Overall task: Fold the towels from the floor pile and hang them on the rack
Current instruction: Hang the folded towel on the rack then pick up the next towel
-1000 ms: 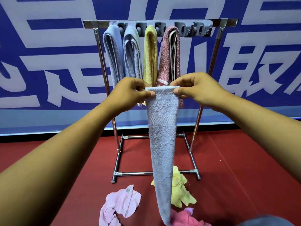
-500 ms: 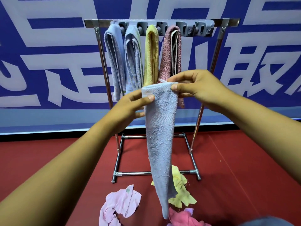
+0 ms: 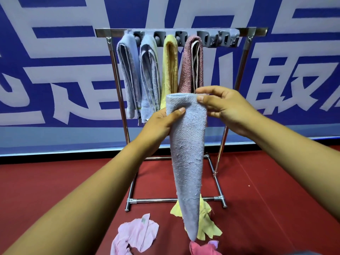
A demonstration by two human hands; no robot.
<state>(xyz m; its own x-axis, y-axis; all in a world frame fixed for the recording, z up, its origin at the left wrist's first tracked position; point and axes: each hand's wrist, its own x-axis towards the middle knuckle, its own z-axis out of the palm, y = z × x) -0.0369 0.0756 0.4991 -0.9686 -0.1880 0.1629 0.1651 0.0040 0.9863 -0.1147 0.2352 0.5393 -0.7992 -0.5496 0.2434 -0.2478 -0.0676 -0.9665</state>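
A light blue towel (image 3: pixel 187 155), folded into a long narrow strip, hangs in front of me and tapers toward the floor. My right hand (image 3: pixel 226 109) pinches its top right corner. My left hand (image 3: pixel 160 124) grips the strip just below the top edge, thumb across the front. Behind them stands the metal rack (image 3: pixel 244 57), whose top bar holds several folded towels: two blue (image 3: pixel 128 70), one yellow (image 3: pixel 170 67), one dark pink (image 3: pixel 191 65). On the red floor lie a pink towel (image 3: pixel 136 234), a yellow one (image 3: pixel 207 227) and a red one (image 3: pixel 200 248).
The rack's clip bar (image 3: pixel 220 38) has unused clips at its right end. A blue and white banner wall (image 3: pixel 55 70) stands right behind the rack. Red floor (image 3: pixel 276 199) spreads out on both sides.
My left hand has slid down from the towel's top left corner and now wraps the strip below the edge. The towel has lifted a little. My right hand keeps its pinch.
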